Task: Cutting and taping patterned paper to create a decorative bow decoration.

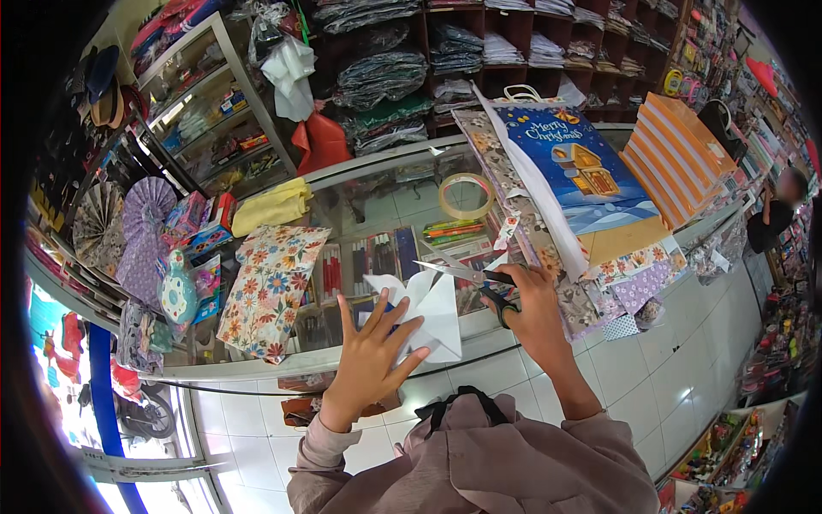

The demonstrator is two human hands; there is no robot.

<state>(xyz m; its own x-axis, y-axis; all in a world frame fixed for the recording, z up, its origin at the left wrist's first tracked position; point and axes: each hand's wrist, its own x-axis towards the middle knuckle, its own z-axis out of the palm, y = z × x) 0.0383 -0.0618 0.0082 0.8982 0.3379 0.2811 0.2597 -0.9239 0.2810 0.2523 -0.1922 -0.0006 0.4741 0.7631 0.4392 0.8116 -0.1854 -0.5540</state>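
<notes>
My left hand lies with fingers spread over a folded piece of white paper on the glass display counter. The fingers cover the paper's left part, and its top edge has pointed and curved outlines. In my right hand is a pair of scissors with black handles, its blades apart and pointing left above the paper's top edge. A small white scrap shows beside the blades. Left of my hands lies a floral paper packet.
A tape roll lies on the glass. Rightward are wrapping paper sheets, a blue Christmas gift bag and an orange striped bag. Pleated paper fans, small toy boxes and yellow cloth sit left. Another person is far right.
</notes>
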